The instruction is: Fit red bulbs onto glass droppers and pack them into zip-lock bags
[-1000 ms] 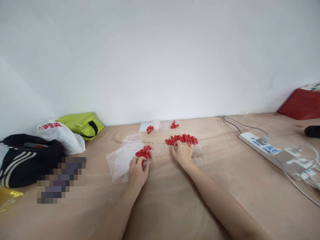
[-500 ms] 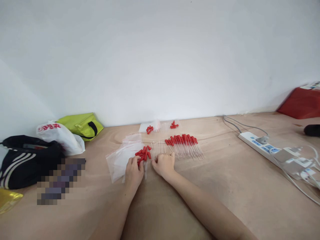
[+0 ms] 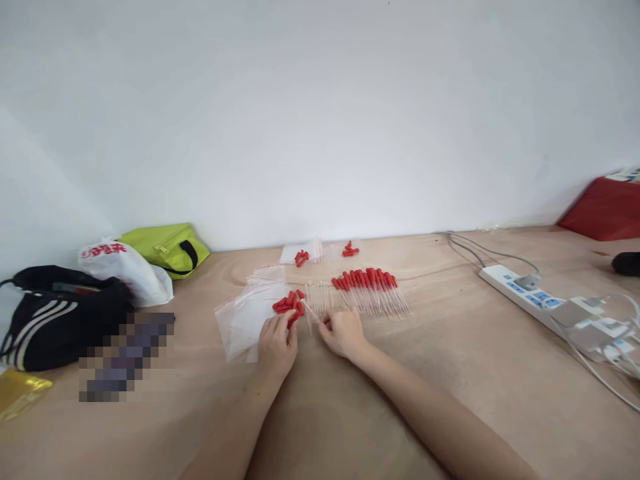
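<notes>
My left hand [image 3: 277,345] rests on the wooden table [image 3: 350,400] with its fingertips pinched on a red rubber cap [image 3: 293,319] at the edge of a small pile of red caps [image 3: 288,305]. My right hand [image 3: 344,331] pinches a thin clear glass tube [image 3: 311,311] that slants toward the left hand. A loose row of clear tubes [image 3: 318,298] lies just beyond. Further right is a row of assembled droppers with red caps [image 3: 370,288]. Clear zip bags [image 3: 245,317] lie to the left of my left hand.
Two small filled bags [image 3: 320,252] lie near the wall. At the left are a black striped bag [image 3: 55,320], a white plastic bag [image 3: 125,270] and a green pouch [image 3: 167,247]. A white power strip [image 3: 520,290] with cables lies at the right, a red box [image 3: 603,210] behind it.
My right hand left the row of assembled droppers, moved left to the loose tubes and now holds one tube. My left hand has stayed by the red caps.
</notes>
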`<state>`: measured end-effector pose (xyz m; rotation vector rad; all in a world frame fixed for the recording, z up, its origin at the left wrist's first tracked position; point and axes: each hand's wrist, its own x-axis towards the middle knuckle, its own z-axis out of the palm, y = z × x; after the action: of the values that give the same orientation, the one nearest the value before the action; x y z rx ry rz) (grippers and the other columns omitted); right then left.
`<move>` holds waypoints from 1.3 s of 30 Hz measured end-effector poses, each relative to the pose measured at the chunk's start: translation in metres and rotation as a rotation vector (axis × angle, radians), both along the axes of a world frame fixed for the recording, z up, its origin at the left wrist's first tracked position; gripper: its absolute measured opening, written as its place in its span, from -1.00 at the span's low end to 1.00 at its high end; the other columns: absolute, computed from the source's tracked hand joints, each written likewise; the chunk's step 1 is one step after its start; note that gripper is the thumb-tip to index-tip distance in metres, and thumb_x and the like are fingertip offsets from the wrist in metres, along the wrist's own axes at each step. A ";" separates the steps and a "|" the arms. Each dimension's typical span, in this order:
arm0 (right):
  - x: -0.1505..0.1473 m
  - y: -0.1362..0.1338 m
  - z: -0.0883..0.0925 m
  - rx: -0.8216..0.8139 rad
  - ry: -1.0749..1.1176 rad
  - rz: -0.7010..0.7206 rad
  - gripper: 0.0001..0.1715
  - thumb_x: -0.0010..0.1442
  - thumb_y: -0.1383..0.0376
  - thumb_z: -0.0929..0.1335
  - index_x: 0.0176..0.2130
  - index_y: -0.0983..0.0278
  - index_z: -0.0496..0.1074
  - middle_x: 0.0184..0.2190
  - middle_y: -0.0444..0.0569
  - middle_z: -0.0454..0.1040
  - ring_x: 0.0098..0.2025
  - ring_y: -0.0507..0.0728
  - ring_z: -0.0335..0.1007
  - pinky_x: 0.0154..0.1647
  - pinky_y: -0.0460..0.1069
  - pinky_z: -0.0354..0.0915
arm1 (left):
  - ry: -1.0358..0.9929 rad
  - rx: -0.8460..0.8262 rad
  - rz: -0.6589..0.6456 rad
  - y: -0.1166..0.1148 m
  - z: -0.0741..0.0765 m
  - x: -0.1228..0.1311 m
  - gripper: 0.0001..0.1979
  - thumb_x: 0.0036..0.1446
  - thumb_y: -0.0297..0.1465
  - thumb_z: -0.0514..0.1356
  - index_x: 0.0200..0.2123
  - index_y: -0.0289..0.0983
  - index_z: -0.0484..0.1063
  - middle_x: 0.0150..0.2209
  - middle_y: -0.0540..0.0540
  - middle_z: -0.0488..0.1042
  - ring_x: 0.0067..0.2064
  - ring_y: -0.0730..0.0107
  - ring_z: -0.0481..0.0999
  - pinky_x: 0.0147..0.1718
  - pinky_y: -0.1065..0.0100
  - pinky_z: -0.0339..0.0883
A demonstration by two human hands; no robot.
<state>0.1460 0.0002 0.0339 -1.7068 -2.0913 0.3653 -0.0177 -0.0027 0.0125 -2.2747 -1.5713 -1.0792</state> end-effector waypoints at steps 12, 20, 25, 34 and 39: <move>0.119 -0.027 -0.023 0.250 -0.049 0.218 -0.80 0.15 0.23 0.27 -0.45 0.24 0.39 -0.44 -0.07 0.41 -0.31 0.10 0.19 -0.28 0.00 -0.02 | -0.047 -0.209 -0.439 -0.014 -0.004 0.032 -0.79 0.16 -0.49 -0.03 -0.21 -0.25 0.37 -0.31 -0.10 0.36 -0.28 0.37 0.40 -0.28 0.34 0.33; 0.095 -0.019 -0.019 0.098 0.045 0.210 -0.78 -0.01 0.15 0.38 -0.39 0.23 0.36 -0.40 -0.11 0.40 -0.29 0.09 0.25 -0.28 -0.01 0.02 | -0.042 -0.315 -0.426 -0.016 0.000 0.038 -0.82 0.12 -0.47 0.05 -0.26 -0.29 0.43 -0.34 -0.09 0.37 -0.28 0.36 0.38 -0.28 0.30 0.31; 0.086 -0.021 -0.028 0.109 0.030 0.153 -0.90 0.08 0.26 0.32 -0.43 0.25 0.33 -0.38 -0.09 0.39 -0.28 0.10 0.25 -0.27 -0.01 0.02 | -0.079 -0.343 -0.409 -0.017 0.001 0.042 -0.84 0.12 -0.47 0.06 -0.30 -0.26 0.44 -0.37 -0.06 0.39 -0.30 0.38 0.39 -0.29 0.34 0.30; 0.085 -0.026 -0.028 0.142 0.141 0.194 -0.88 0.17 0.31 0.23 -0.40 0.26 0.30 -0.39 -0.10 0.38 -0.34 0.04 0.26 -0.29 -0.02 -0.01 | -0.118 -0.363 -0.404 -0.016 -0.001 0.041 -0.84 0.14 -0.45 0.05 -0.29 -0.27 0.42 -0.35 -0.07 0.43 -0.28 0.35 0.40 -0.28 0.33 0.29; 0.083 -0.025 -0.026 0.113 0.189 0.240 -0.90 0.16 0.32 0.24 -0.39 0.26 0.29 -0.38 -0.12 0.38 -0.36 0.03 0.27 -0.28 -0.02 -0.01 | -0.156 -0.366 -0.440 -0.018 0.002 0.043 -0.83 0.16 -0.44 0.01 -0.32 -0.27 0.40 -0.35 -0.08 0.43 -0.28 0.35 0.40 -0.28 0.33 0.28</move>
<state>0.2287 -0.0249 0.0083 -1.3079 -2.1359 0.4515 0.0252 -0.0208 0.0143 -2.9501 -1.4569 -1.1664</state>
